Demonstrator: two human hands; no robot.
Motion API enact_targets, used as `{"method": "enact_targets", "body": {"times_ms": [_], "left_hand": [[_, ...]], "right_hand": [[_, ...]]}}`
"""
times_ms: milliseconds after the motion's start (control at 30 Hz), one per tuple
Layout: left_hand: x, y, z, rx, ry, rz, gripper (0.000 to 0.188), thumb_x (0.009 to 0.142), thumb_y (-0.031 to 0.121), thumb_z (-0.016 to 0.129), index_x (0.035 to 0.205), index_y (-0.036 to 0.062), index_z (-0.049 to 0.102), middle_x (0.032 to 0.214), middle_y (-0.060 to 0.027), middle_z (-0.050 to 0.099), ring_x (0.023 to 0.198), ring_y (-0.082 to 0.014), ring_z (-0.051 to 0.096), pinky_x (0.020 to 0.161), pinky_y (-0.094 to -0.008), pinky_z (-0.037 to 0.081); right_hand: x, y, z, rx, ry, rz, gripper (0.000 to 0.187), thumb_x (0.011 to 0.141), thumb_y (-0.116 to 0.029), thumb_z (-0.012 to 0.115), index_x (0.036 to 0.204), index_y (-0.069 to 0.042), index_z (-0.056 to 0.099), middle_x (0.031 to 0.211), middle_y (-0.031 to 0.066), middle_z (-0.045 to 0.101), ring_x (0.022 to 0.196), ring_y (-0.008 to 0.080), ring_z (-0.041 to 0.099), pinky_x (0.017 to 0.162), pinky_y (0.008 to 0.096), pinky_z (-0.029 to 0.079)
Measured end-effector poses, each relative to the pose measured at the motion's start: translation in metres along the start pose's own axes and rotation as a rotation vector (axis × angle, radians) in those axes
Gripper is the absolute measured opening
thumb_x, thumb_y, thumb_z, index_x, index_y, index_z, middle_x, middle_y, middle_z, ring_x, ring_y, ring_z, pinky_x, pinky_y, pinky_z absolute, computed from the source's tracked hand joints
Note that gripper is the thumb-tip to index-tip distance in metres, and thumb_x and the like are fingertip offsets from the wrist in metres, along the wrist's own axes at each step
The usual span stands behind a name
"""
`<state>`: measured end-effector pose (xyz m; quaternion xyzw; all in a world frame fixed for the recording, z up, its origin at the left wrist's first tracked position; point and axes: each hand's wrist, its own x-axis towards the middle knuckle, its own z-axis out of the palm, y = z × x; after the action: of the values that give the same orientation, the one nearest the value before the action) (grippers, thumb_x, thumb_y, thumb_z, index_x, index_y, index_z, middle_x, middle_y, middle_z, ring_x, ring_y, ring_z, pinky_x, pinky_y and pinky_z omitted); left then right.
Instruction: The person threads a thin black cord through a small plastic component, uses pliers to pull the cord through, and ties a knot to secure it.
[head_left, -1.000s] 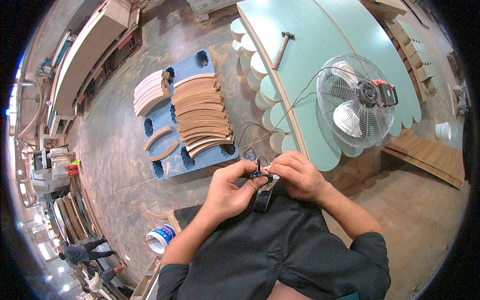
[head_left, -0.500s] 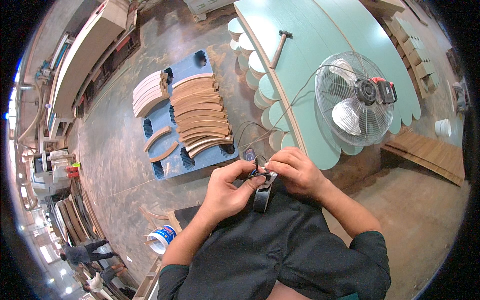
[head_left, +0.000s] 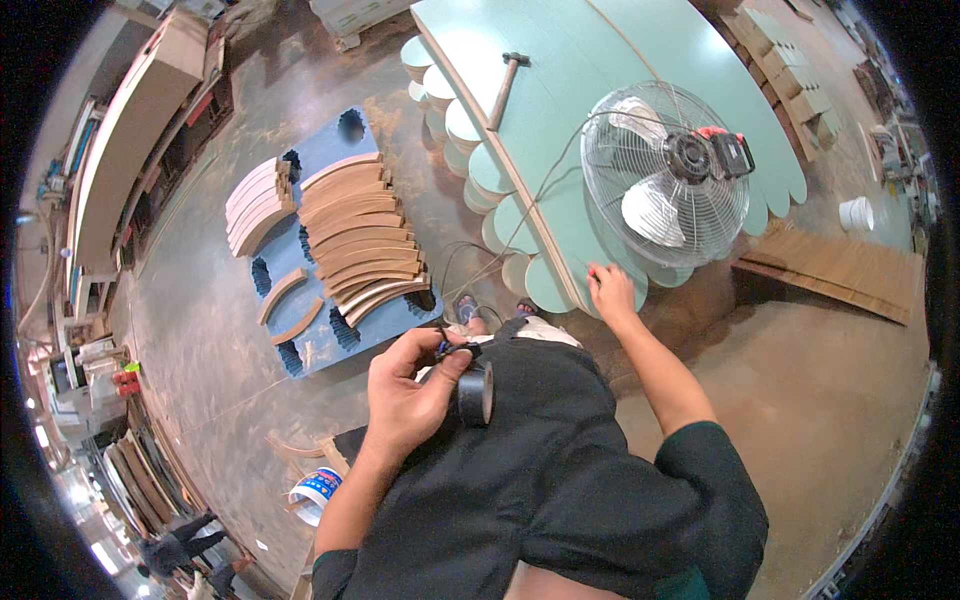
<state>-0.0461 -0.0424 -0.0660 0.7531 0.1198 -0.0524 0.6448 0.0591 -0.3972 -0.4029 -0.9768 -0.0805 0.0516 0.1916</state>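
My left hand [head_left: 408, 388] is closed in a pinch in front of my dark shirt. Between its thumb and fingers is a thin black wire [head_left: 447, 347] with a bit of blue. A roll of black electrical tape [head_left: 477, 394] hangs just below the fingertips, seemingly by its loose end. Away to the right, my right hand [head_left: 612, 293] reaches over the near edge of the pale green panels [head_left: 545, 185]. Its fingers are bent together, and whatever they might hold is too small to make out.
A caged fan [head_left: 665, 175] and a hammer [head_left: 508, 92] lie on the green panels. Curved wooden strips [head_left: 360, 240] fill much of a blue pallet [head_left: 330, 135] on the floor. A cable [head_left: 545, 185] trails from the fan. A white-and-blue bucket [head_left: 316, 487] stands at lower left.
My right hand has left the wire and moved right to the panel edge. My left hand keeps the wire, with the tape roll now hanging beside it. The view has shifted.
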Motion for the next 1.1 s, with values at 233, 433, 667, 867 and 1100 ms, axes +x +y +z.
{"method": "enact_targets", "body": {"times_ms": [233, 433, 667, 867, 1100], "left_hand": [[-0.003, 0.003, -0.001, 0.055, 0.047, 0.011, 0.013, 0.096, 0.003, 0.076, 0.105, -0.0017, 0.068, 0.099, -0.0042, 0.072, 0.092, -0.0107, 0.065, 0.084, -0.0263, 0.052], [0.005, 0.006, 0.002, 0.228, 0.108, 0.195, 0.014, 0.094, 0.004, 0.077, 0.104, -0.0021, 0.07, 0.096, -0.0076, 0.074, 0.09, -0.014, 0.069, 0.083, -0.0281, 0.054], [0.008, -0.006, 0.007, 0.291, 0.121, 0.279, 0.014, 0.093, 0.005, 0.078, 0.103, -0.0007, 0.071, 0.095, -0.0113, 0.075, 0.088, -0.0179, 0.072, 0.081, -0.0302, 0.056], [0.012, -0.001, 0.006, 0.255, 0.109, 0.347, 0.014, 0.09, -0.001, 0.078, 0.101, -0.0018, 0.07, 0.094, -0.0123, 0.073, 0.087, -0.0204, 0.071, 0.079, -0.0324, 0.056], [0.014, -0.002, 0.002, 0.194, 0.113, 0.364, 0.013, 0.089, -0.001, 0.078, 0.098, -0.0013, 0.069, 0.091, -0.0089, 0.069, 0.084, -0.0183, 0.067, 0.076, -0.0301, 0.053]], "right_hand": [[0.019, 0.021, 0.027, -0.015, 0.044, 0.253, 0.062, 0.089, -0.032, 0.079, 0.147, -0.024, 0.058, 0.132, 0.0189, 0.056, 0.12, 0.0414, 0.055, 0.099, 0.0548, 0.047], [0.034, -0.107, -0.053, 0.828, -0.094, 0.144, 0.038, 0.098, -0.027, 0.073, 0.129, -0.005, 0.069, 0.104, 0.0089, 0.068, 0.095, 0.0219, 0.065, 0.084, 0.0364, 0.054], [-0.012, -0.254, -0.228, 1.331, -0.809, -0.038, 0.034, 0.098, -0.022, 0.076, 0.126, -0.005, 0.068, 0.096, 0.0009, 0.067, 0.082, 0.008, 0.062, 0.07, 0.0257, 0.053], [-0.015, -0.261, -0.237, 1.276, -0.81, 0.064, 0.03, 0.096, -0.018, 0.078, 0.117, -0.002, 0.065, 0.092, 0.004, 0.068, 0.074, 0.0098, 0.065, 0.065, 0.0256, 0.054], [-0.009, -0.266, -0.242, 1.303, -0.823, 0.074, 0.021, 0.097, -0.013, 0.076, 0.11, 0.0, 0.067, 0.091, 0.0044, 0.07, 0.072, 0.0105, 0.066, 0.065, 0.0264, 0.056]]}}
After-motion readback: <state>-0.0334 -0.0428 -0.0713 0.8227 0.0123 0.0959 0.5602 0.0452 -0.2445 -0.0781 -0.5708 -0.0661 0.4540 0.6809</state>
